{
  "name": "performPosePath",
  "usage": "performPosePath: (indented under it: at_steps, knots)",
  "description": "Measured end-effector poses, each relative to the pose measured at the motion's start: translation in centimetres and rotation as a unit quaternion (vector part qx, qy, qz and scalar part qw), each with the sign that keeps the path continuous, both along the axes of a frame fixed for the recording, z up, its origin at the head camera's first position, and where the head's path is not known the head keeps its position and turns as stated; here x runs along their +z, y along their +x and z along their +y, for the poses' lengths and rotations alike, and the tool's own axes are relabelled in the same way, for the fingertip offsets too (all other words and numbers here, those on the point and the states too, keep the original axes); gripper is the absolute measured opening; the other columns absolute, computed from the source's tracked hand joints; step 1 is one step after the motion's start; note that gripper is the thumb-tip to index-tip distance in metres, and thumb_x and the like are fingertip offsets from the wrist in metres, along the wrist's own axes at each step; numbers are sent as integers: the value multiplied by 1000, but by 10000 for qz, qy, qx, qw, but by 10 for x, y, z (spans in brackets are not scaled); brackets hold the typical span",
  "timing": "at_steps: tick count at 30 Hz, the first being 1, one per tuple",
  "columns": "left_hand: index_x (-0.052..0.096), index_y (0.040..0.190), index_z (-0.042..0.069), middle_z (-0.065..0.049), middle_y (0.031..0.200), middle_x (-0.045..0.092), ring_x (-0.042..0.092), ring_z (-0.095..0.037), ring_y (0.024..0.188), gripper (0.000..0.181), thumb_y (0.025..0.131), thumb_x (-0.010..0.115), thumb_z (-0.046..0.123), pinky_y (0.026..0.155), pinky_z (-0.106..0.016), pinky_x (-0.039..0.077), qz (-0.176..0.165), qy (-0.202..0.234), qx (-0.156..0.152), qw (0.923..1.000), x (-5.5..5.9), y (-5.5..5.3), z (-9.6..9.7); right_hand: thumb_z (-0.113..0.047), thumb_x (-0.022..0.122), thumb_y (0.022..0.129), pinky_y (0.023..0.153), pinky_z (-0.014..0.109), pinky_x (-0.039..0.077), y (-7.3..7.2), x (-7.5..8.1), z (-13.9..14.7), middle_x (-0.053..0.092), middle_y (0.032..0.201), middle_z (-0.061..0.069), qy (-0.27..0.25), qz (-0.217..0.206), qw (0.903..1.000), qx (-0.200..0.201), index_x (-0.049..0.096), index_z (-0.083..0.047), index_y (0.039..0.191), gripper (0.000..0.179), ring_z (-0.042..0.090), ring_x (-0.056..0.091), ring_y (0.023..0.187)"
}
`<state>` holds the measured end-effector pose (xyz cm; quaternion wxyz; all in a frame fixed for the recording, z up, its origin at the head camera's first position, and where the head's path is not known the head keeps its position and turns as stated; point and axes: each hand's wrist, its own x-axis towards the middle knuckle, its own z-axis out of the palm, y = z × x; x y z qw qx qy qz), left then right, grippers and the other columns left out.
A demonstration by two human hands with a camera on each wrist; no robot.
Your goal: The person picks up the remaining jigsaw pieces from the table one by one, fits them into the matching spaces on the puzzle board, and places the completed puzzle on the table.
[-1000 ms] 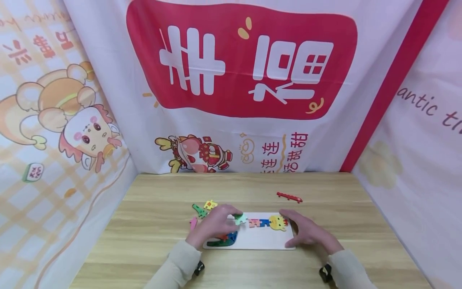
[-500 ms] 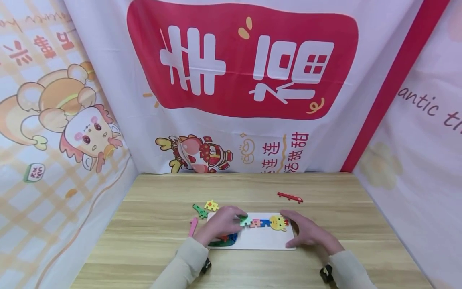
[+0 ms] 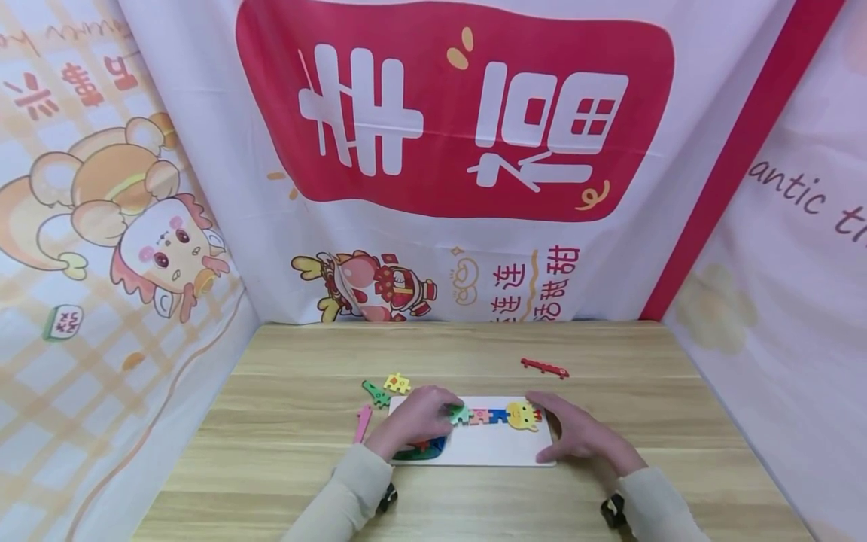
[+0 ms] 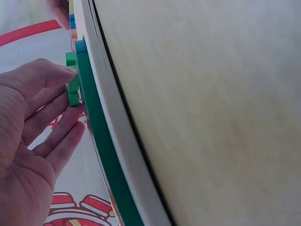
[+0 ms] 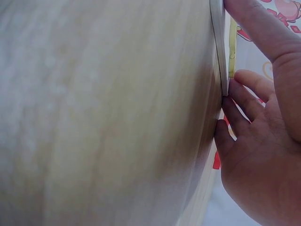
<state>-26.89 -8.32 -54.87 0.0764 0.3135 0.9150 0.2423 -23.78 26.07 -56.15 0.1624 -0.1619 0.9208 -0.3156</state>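
Note:
My left hand point(image 3: 421, 415) pinches a light green jigsaw piece point(image 3: 460, 415) over the white puzzle board point(image 3: 501, 446). In the left wrist view, the green piece point(image 4: 73, 84) sits between thumb and fingers, close to the board's face. A pink piece point(image 3: 480, 416), a blue piece point(image 3: 499, 416) and a yellow giraffe head point(image 3: 520, 418) lie in a row to its right. My right hand point(image 3: 576, 430) grips the board's right end, thumb at the near corner and fingers at the far one. A dark green and blue piece point(image 3: 427, 449) lies on the board's left, partly hidden.
On the wooden table point(image 3: 474, 504), left of the board, lie a yellow piece point(image 3: 396, 383), a green crocodile-like piece point(image 3: 375, 394) and a pink piece point(image 3: 363, 421). A long red piece point(image 3: 545, 367) lies behind the board. Printed cloth point(image 3: 447, 233) walls the back and sides.
My left hand has moved right with the green piece, bringing it up against the pink piece in the row. My right hand has stayed at the board's right end.

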Motion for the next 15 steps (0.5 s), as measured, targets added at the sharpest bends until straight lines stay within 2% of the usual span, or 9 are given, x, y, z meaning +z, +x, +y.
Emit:
performPosePath:
  at_steps: [6, 15]
  knots:
    - [75, 126, 20, 6, 122, 75, 68, -14, 114, 46, 81, 80, 12, 103, -42, 57, -97, -62, 86, 9999, -2, 0, 1, -49, 95, 67, 122, 69, 26, -1, -1, -1, 36, 167, 10, 19, 13, 10000, 24, 39, -20, 161, 113, 41, 31, 154]
    - [76, 125, 22, 6, 122, 75, 65, -11, 107, 44, 82, 80, 13, 101, -42, 57, -241, -156, 122, 9995, -2, -2, 2, -49, 95, 66, 122, 69, 25, 0, 0, 0, 35, 168, 10, 11, 70, 10000, 23, 38, -20, 161, 114, 42, 29, 154]
